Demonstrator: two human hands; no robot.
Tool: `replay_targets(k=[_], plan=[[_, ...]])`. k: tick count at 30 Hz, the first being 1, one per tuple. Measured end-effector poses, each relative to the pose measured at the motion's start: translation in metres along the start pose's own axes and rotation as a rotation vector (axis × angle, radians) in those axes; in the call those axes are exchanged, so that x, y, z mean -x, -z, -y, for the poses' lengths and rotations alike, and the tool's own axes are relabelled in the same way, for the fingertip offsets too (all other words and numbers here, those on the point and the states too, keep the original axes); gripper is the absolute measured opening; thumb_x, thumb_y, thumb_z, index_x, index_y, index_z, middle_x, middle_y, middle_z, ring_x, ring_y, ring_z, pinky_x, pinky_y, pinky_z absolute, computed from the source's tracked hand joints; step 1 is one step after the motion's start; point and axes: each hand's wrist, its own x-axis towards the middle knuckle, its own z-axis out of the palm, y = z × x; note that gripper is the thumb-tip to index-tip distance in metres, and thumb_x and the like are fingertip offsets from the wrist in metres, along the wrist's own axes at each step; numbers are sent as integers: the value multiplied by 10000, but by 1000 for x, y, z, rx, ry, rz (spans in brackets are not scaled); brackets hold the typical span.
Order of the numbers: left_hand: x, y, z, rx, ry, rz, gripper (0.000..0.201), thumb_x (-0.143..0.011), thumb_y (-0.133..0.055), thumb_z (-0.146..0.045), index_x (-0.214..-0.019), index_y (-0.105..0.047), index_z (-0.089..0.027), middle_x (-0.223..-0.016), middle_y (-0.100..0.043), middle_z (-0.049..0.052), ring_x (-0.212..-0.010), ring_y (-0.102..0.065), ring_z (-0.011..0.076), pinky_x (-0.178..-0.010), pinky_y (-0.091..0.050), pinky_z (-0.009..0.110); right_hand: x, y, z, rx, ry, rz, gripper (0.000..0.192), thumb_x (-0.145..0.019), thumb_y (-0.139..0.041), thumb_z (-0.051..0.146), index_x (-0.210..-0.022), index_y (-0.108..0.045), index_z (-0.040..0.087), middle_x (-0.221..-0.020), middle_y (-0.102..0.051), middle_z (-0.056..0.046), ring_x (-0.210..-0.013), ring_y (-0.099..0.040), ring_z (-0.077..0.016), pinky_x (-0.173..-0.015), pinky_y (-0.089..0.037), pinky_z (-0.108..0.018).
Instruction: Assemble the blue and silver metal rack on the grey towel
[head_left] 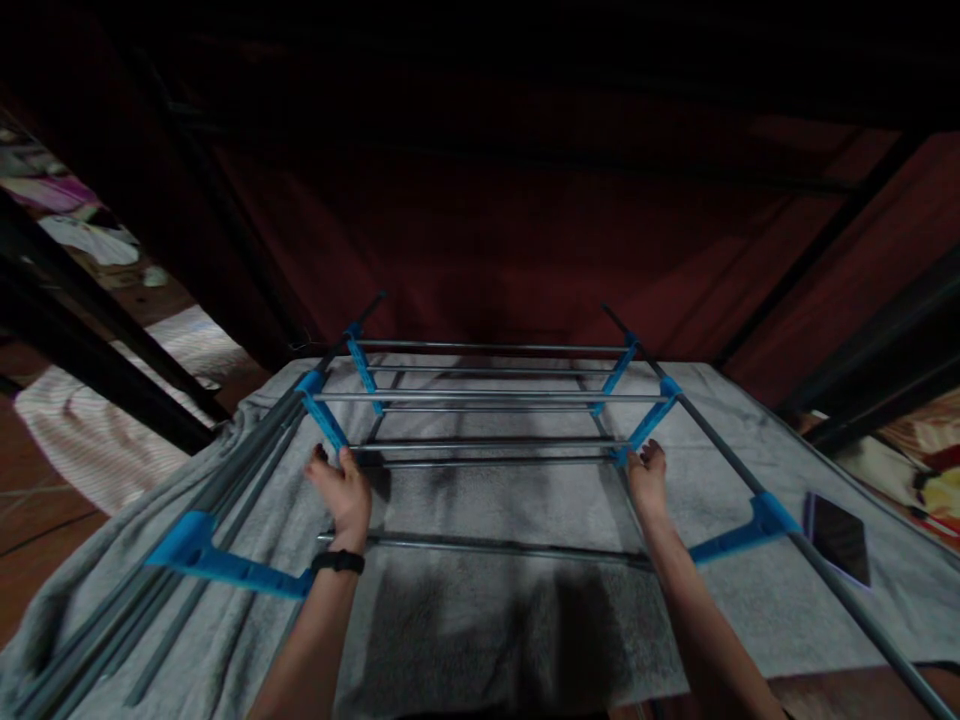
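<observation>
A rack frame of grey metal tubes and blue plastic brackets lies in front of me. My left hand (345, 492), with a dark wristband, is at the lower end of a left blue bracket (324, 415). Its fingers are apart, and the thumb is by the end of a thin crossbar (480, 445). On the opposite side, my right hand (647, 480) has its fingers curled at the lower end of the matching blue bracket (651, 420), thumb against it. Nearer me are another left bracket (225, 563) and another right bracket (731, 543), with a loose-looking crossbar (495, 548) between.
A grey blanket (465, 630) covers the surface under the frame. Several spare tubes (169, 600) lie along the left. A phone (838, 538) rests at the right beside a long side tube (847, 600). Dark red fabric (480, 250) hangs behind, among dark posts.
</observation>
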Motion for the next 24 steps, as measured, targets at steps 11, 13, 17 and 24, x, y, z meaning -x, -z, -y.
replay_targets(k=[11,13,17,24], plan=[[137,45,-25,-2,-583,802,322,-994,-425,-354,-1233,-618,-258,-1190,-672,90,-1128,-620,248,-990,-512,435,160,27,-31,137,381,506,358,-944,-431,379,-1205,-641,252,-1231,-650,-95,-1205,-572,-277,-1070,-423,-489],[153,45,-25,-81,-688,936,329,-988,-457,-351,-1264,-618,-278,-1220,-676,81,-1140,-617,251,-993,-507,450,171,30,-34,218,485,557,347,-953,-441,352,-1223,-648,279,-1236,-661,-80,-1208,-574,-286,-1069,-424,-509],[168,39,-23,-242,-771,1069,339,-955,-500,-227,-1268,-624,-262,-1215,-679,92,-1150,-605,264,-1016,-473,499,176,37,-37,340,626,599,343,-944,-500,297,-1256,-643,302,-1252,-658,-63,-1205,-576,-287,-1048,-443,-495],[167,39,-35,-363,-762,1145,483,-886,-397,16,-1254,-602,-220,-1247,-647,86,-1199,-567,231,-1066,-418,438,166,36,-33,441,768,554,265,-975,-477,282,-1166,-660,275,-1128,-681,-59,-1105,-608,-265,-978,-469,-450]])
